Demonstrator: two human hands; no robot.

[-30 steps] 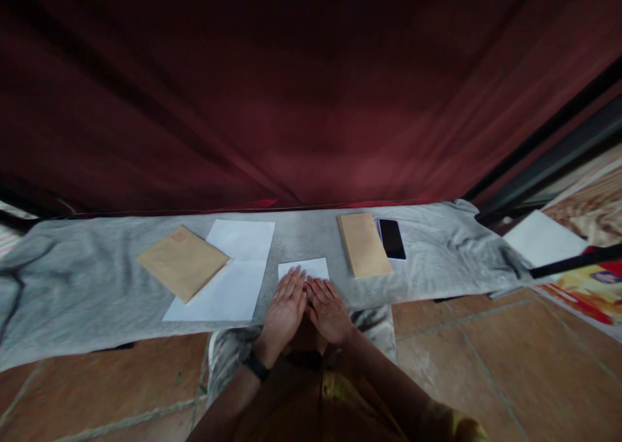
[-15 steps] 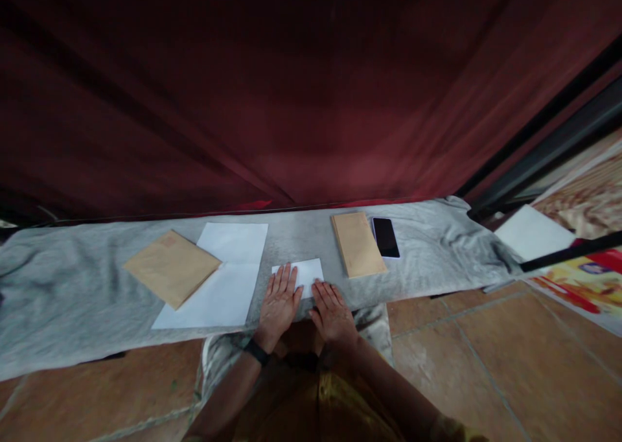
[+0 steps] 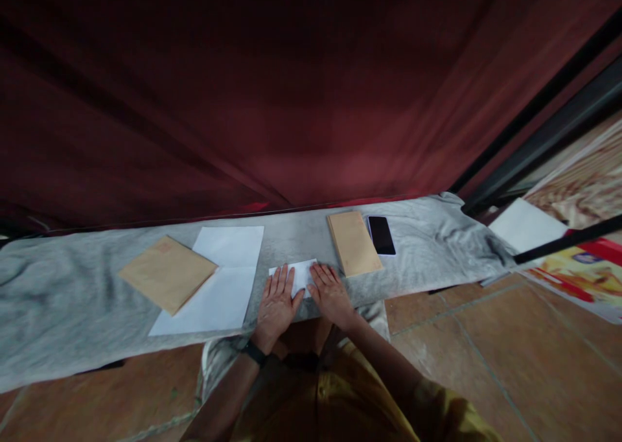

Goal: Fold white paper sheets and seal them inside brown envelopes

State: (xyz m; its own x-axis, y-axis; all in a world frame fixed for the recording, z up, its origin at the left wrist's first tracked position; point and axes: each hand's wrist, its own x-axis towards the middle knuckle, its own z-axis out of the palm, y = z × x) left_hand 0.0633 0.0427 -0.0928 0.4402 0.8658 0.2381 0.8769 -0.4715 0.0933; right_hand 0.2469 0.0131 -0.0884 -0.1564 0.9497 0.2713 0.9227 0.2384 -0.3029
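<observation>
A small folded white sheet of paper (image 3: 302, 276) lies flat on the grey cloth (image 3: 291, 234) right in front of me. My left hand (image 3: 276, 302) rests palm down over its left part, fingers stretched out. On its right edge lies my right hand (image 3: 331, 293), also flat with the fingers extended. Left of my hands is a larger white sheet (image 3: 233, 299) with a crease across it, partly covered by a brown envelope (image 3: 168, 272). To the right sits a stack of brown envelopes (image 3: 354, 242), and a phone (image 3: 381, 236) with a dark screen touches or nearly touches it.
A dark red curtain (image 3: 301, 137) hangs behind the cloth-covered surface. At the right are a black frame bar (image 3: 573, 238), a white sheet-like item (image 3: 527, 225) and a colourful printed package (image 3: 583, 270). Brown floor tiles (image 3: 466, 338) lie below.
My right hand has moved slightly up along the right edge of the folded paper. The left hand stays nearly in place. The whole view has shifted and tilted a little.
</observation>
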